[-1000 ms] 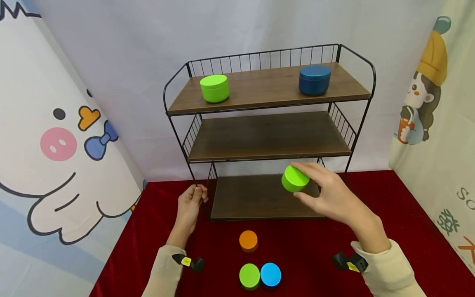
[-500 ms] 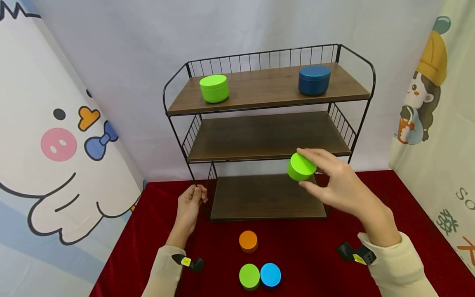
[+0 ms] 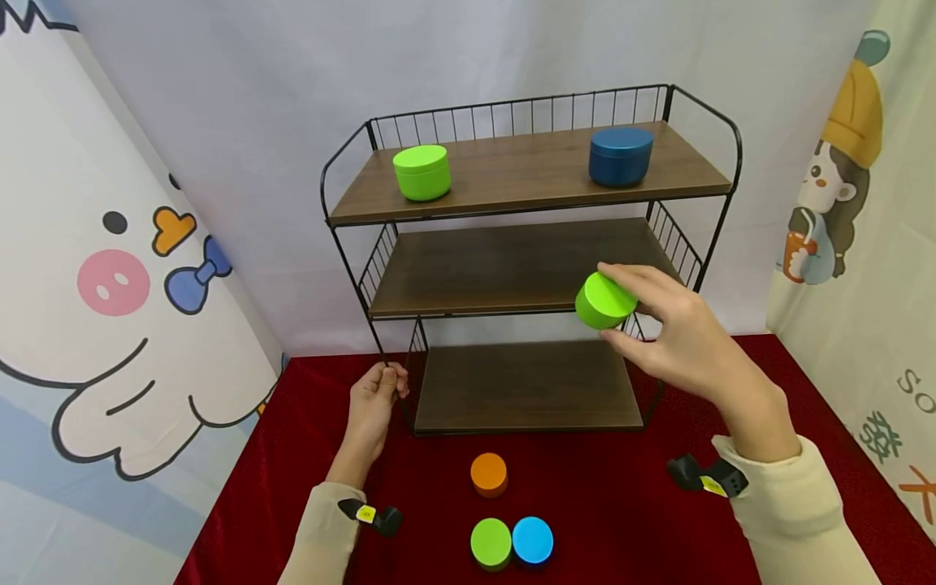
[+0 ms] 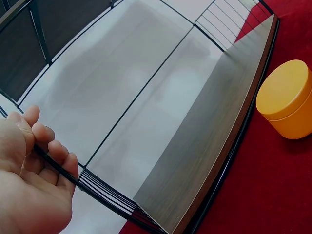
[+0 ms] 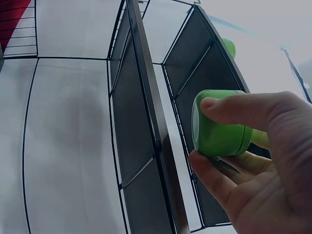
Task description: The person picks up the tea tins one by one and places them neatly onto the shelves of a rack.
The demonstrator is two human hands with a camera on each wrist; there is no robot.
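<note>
Between thumb and fingers, my right hand holds a bright green round tin, tilted, in front of the right part of the middle shelf. The right wrist view shows the same green tin gripped by its sides, apart from the shelves. My left hand grips the black left front post of the rack, low down beside the bottom shelf. In the left wrist view the left hand has its fingers curled round that thin black bar.
On the top shelf stand a green tin at left and a dark blue tin at right. An orange tin, a green tin and a light blue tin stand on the red cloth before the rack.
My right hand has risen and shifted right with the green tin, from in front of the bottom shelf to the middle shelf's level. The left hand has stayed on the post.
</note>
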